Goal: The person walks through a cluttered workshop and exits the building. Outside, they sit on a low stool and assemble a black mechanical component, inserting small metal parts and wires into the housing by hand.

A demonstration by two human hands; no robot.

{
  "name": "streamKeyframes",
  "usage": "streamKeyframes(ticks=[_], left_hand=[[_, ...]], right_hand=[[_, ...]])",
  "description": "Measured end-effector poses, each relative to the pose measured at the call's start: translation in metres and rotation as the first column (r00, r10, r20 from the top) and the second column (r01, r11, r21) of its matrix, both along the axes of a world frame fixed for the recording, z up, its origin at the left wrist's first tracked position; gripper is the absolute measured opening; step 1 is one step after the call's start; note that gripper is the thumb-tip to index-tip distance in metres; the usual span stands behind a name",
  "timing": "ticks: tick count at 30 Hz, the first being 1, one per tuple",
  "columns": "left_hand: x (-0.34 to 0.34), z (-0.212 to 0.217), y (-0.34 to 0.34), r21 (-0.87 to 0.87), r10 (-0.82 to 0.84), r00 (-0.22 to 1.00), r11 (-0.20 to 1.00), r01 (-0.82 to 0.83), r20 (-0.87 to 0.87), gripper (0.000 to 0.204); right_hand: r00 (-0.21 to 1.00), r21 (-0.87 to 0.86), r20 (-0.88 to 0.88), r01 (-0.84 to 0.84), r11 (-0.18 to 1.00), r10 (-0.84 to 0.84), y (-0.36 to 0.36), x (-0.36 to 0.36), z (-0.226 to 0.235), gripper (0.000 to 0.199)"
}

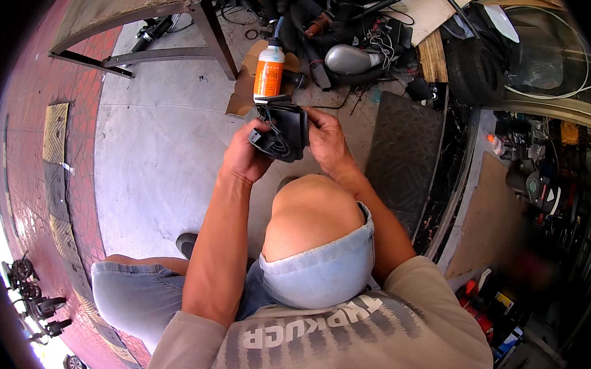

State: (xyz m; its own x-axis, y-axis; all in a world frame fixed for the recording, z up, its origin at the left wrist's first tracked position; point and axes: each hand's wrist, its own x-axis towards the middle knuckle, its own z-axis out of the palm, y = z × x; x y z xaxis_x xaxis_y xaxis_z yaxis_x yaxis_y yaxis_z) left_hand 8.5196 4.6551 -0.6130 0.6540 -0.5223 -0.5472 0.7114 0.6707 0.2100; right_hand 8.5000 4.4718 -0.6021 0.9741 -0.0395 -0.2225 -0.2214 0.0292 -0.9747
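Both hands hold a black boxy plastic part (290,122) with thin dark cables bunched on its near face. My left hand (244,153) grips its left side, thumb on top near the cables. At its right edge my right hand (328,140) pinches it between thumb and fingers. Its exact kind cannot be made out. Just beyond stands an orange and white bottle (268,74), upright, on or against a piece of brown cardboard (242,86). The black part overlaps the bottle's base in the view.
A wooden-topped table with metal legs (213,34) stands at the far left. Dark parts, hoses and a grey mirror (347,60) are heaped at the far side. To the right lie a black rubber mat (402,150), a tyre (477,72) and a doorway with tools.
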Motion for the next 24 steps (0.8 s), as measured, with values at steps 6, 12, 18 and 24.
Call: streamKeyframes(ticks=[6, 12, 18, 24], left_hand=[[-0.006, -0.008, -0.004, 0.04, -0.037, 0.999, 0.999, 0.037, 0.008, 0.036], [-0.023, -0.029, 0.0, 0.089, -0.131, 0.991, 0.987, 0.134, -0.036, 0.048], [-0.035, -0.048, 0.012, 0.16, -0.059, 0.995, 0.984, 0.072, -0.086, 0.047], [-0.034, -0.071, 0.01, 0.207, 0.049, 0.984, 0.978, -0.013, -0.172, 0.043]], right_hand=[[0.995, 0.112, -0.096, 0.011, 0.994, 0.0, -0.011, -0.018, -0.003, 0.034], [0.963, 0.129, -0.27, 0.051, 0.99, -0.015, -0.005, -0.03, -0.031, 0.034], [0.966, 0.004, -0.257, 0.036, 0.999, -0.033, 0.007, -0.028, -0.077, 0.042], [0.832, -0.406, 0.009, 0.51, 0.759, -0.554, -0.044, 0.036, -0.106, 0.036]])
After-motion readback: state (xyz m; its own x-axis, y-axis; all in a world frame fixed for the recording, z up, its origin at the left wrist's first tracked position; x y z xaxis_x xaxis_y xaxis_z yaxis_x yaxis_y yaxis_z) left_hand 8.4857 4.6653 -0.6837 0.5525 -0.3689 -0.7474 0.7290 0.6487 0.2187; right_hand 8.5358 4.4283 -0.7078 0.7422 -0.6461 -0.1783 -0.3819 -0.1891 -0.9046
